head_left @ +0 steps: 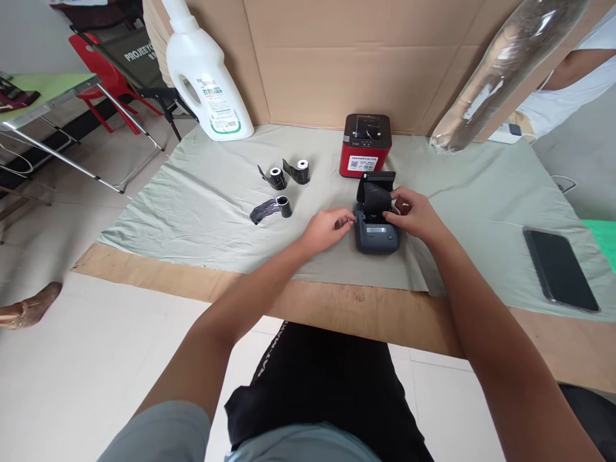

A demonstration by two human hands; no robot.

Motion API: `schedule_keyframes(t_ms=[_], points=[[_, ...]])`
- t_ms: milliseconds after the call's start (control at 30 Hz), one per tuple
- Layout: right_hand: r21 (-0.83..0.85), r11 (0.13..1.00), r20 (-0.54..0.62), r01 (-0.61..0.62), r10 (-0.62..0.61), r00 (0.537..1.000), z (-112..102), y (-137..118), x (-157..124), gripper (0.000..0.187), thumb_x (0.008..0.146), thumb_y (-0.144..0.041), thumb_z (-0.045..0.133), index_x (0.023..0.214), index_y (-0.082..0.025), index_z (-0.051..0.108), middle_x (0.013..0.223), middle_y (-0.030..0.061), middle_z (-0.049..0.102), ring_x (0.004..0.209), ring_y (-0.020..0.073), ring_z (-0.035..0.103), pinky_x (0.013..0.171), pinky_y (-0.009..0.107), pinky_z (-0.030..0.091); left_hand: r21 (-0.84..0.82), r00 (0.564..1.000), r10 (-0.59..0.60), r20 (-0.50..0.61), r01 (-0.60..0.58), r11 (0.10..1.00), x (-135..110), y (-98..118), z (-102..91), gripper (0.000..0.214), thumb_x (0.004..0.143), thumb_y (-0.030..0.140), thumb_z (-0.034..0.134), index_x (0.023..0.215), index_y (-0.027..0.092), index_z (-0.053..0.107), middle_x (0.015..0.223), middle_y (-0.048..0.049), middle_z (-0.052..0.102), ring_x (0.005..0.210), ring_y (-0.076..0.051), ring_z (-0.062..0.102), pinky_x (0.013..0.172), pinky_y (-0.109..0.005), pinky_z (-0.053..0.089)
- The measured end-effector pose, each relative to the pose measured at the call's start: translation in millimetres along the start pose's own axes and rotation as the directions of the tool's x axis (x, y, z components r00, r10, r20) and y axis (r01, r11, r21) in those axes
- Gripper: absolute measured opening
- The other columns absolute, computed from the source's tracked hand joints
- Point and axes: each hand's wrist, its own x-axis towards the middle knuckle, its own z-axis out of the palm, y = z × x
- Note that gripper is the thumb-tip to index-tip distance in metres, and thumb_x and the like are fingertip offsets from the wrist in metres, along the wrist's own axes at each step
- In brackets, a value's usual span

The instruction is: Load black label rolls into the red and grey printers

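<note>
In front of me stands a dark blue-grey label printer [378, 237], its lid [378, 178] raised. A black roll [376, 199] sits in the opened compartment. My left hand [330, 230] is closed, with its fingertips pinched at the printer's left edge; anything small between them is too small to see. On the other side, my right hand [414, 212] grips the printer's right edge, thumb at the compartment opening and index finger beside the roll. To the left lie three small black rolls: one with its strip unrolled [283, 206], another [278, 179] and a third [303, 172].
Behind the printer is a red and black box-shaped device [366, 146]. A white detergent bottle [209, 77] and a clear plastic-wrapped roll [500, 77] stand against a cardboard panel [337, 70]. A phone [561, 269] lies right on the cloth [481, 231]. Another person's arm [584, 67] shows behind.
</note>
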Motion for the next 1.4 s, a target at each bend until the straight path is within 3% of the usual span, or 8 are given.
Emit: schedule_keyframes(t_ms=[433,600,700,800,900,1000,1167,1400], points=[[-0.018,0.992,-0.037,0.122,-0.123,0.992,2,-14,-6,0.029,0.071,-0.034,0.075,0.066,-0.023,0.048,0.085,0.0008,0.049,0.063,0.0132,0.038,0.060,0.033,0.035,-0.037,0.999,0.040,-0.034,-0.042,0.998,-1,3,-0.3,0.019,0.096,0.027,0.060,0.109,0.021,0.071,0.103,-0.0024,0.073,0.071,-0.011,0.057,0.072,-0.026,0.049],[-0.098,0.966,0.093,0.238,-0.229,0.969,-4,-32,-9,0.019,0.074,-0.035,0.071,0.066,-0.024,0.057,0.080,0.0031,0.056,0.072,0.0201,0.049,0.068,0.037,0.042,-0.208,0.998,0.043,-0.049,-0.052,0.977,-2,16,9.0,0.062,0.093,0.033,0.070,0.150,0.026,0.047,0.141,-0.0097,0.068,0.086,-0.014,0.066,0.074,-0.026,0.054],[-0.191,0.925,0.126,0.328,-0.308,0.943,-3,-38,-10,0.017,0.075,-0.035,0.072,0.065,-0.026,0.061,0.078,0.0054,0.061,0.085,0.0269,0.054,0.083,0.044,0.047,-0.248,0.998,0.023,-0.058,-0.036,0.968,-2,23,18.7,0.075,0.094,0.030,0.070,0.160,0.029,0.035,0.135,-0.0076,0.072,0.084,-0.014,0.068,0.077,-0.027,0.056],[-0.200,0.909,0.101,0.365,-0.352,0.931,-1,-35,-12,0.020,0.077,-0.040,0.072,0.065,-0.027,0.064,0.081,0.0067,0.064,0.089,0.0293,0.058,0.093,0.050,0.047,-0.177,0.992,0.017,-0.126,-0.039,0.983,-1,24,25.0,0.057,0.097,0.026,0.067,0.151,0.027,0.049,0.107,-0.0015,0.076,0.078,-0.013,0.065,0.080,-0.026,0.055],[-0.163,0.955,-0.215,0.248,-0.280,0.936,5,-23,-13,0.029,0.089,-0.052,0.060,0.093,-0.028,0.075,0.107,0.0105,0.069,0.108,0.0332,0.062,0.100,0.053,0.048,-0.046,0.983,0.031,-0.183,-0.040,0.998,1,22,26.3,0.025,0.097,0.031,0.069,0.121,0.023,0.071,0.085,0.0009,0.071,0.079,-0.014,0.064,0.081,-0.026,0.053],[-0.085,0.992,-0.448,0.096,-0.124,0.886,14,-3,-9,0.056,0.095,-0.064,0.049,0.136,-0.029,0.065,0.138,0.0129,0.062,0.123,0.0329,0.061,0.100,0.051,0.051,0.001,0.970,0.098,-0.222,-0.100,0.995,2,21,26.3,0.014,0.097,0.032,0.071,0.105,0.021,0.074,0.084,-0.0004,0.070,0.079,-0.014,0.065,0.080,-0.026,0.052],[0.186,0.979,-0.302,0.083,-0.023,0.953,30,26,4,0.083,0.088,-0.078,0.056,0.154,-0.029,0.046,0.144,0.0140,0.065,0.130,0.0303,0.064,0.100,0.045,0.056,-0.050,0.951,0.179,-0.251,-0.197,0.979,5,25,28.8,0.014,0.098,0.033,0.071,0.100,0.021,0.076,0.093,-0.0032,0.074,0.079,-0.014,0.065,0.080,-0.027,0.054],[0.310,0.938,-0.296,0.154,-0.059,0.953,41,46,10,0.079,0.086,-0.072,0.070,0.151,-0.031,0.053,0.143,0.0100,0.067,0.128,0.0318,0.067,0.106,0.050,0.055,-0.020,0.941,0.245,-0.234,-0.257,0.966,12,23,36.3,0.021,0.102,0.036,0.066,0.094,0.022,0.080,0.104,-0.0060,0.079,0.098,-0.019,0.073,0.083,-0.029,0.058]])
